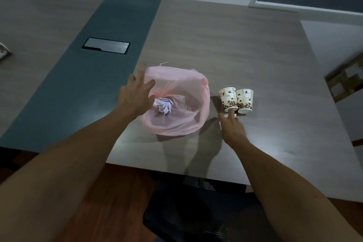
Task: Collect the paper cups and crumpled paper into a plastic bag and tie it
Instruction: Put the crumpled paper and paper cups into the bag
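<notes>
paper cups (pixel 236 100), 2 of them touching side by side on the table (pixel 245 55), look light, thin-walled and easy to crush; take each gently round the wall. right hand (pixel 232 126) lies just near of them, fingers straight, one fingertip touching the left cup's base. plastic bag (pixel 176 102), limp and slippery, sits open to their left with crumpled paper (pixel 163 105) inside. left hand (pixel 137 94), fingers spread, presses its left rim.

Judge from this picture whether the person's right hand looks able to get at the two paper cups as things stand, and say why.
Probably yes. The right hand lies open on the table just in front of the two paper cups, one fingertip already at the nearer cup's base. Nothing stands between them; the pink plastic bag sits off to the side.
</notes>
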Motion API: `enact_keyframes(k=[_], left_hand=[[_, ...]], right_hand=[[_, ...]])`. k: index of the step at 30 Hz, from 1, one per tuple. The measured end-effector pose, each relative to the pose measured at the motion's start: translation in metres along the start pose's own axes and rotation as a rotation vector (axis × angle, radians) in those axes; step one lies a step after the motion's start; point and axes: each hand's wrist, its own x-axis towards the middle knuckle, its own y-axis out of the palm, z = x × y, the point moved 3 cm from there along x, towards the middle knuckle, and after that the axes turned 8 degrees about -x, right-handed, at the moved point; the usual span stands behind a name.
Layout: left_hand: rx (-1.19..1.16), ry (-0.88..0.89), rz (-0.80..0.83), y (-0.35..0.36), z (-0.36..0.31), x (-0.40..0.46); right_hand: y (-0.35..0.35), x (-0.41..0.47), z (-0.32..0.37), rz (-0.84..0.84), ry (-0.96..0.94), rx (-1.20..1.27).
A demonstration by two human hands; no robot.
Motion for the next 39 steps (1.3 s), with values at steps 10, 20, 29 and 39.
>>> enact_keyframes(k=[10,20,29,39], left_hand=[[-0.073,0.05,0.122,-0.006,-0.014,0.042],[-0.308,-0.054,0.177,0.005,-0.019,0.054],[-0.422,-0.109,0.115,0.007,-0.027,0.058],[-0.289,-0.065,0.036,-0.009,-0.023,0.065]], right_hand=[[-0.071,-0.01,0.018,-0.291,-0.09,0.56],[-0.073,0.028,0.055,-0.293,0.041,0.482],[-0.065,0.089,-0.024,0.122,-0.063,-0.114],[-0.111,0.084,-0.016,-0.185,0.055,0.28]])
